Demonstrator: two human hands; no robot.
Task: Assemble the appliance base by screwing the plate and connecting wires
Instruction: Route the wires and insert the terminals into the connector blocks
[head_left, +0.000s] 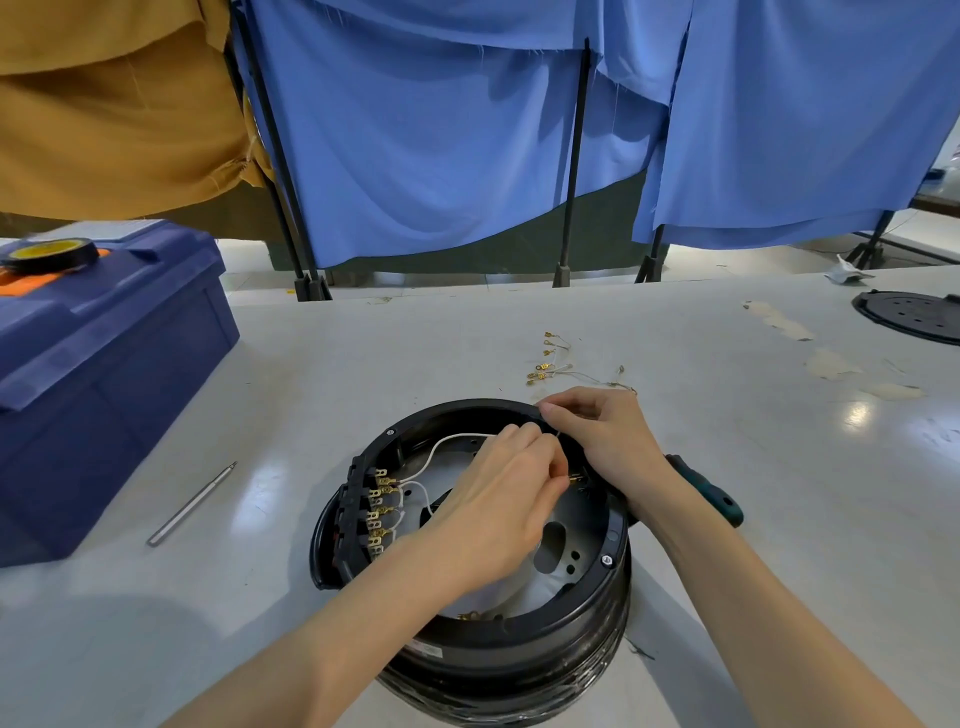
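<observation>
The round black plastic appliance base (498, 597) stands upside down on the pale glossy surface (727, 467), near the front edge and in the middle of the view. Inside its rim lies a grey metal plate (566, 545) with an oval cut-out and small holes. Along the left inner wall runs a row of brass spade terminals (381, 512), and thin white wires (452, 441) curve from them across the plate.

Both hands work over the right inner side of the base. The left hand (498, 499) reaches across the opening, its fingertips pinched together on a small brass connector close to the right wall. The right hand (597, 436) rests over the far right rim, thumb and forefinger pinching what looks like a thin wire; how firmly it is held cannot be told.

Just beyond the rim, a loose bundle of thin wires with brass terminals (550, 364) lies on the surface. A green-handled screwdriver (711, 499) shows beside the right wrist. To the left lies a slim silver metal driver bit (192, 506), and further left sits a dark blue plastic toolbox (104, 374) with a roll of black tape (49, 254) on its lid. At the far right edge rests a round black perforated disc (914, 314). Blue fabric curtains (441, 130) on black stands hang behind, with mustard-yellow cloth (104, 104) to their left.
</observation>
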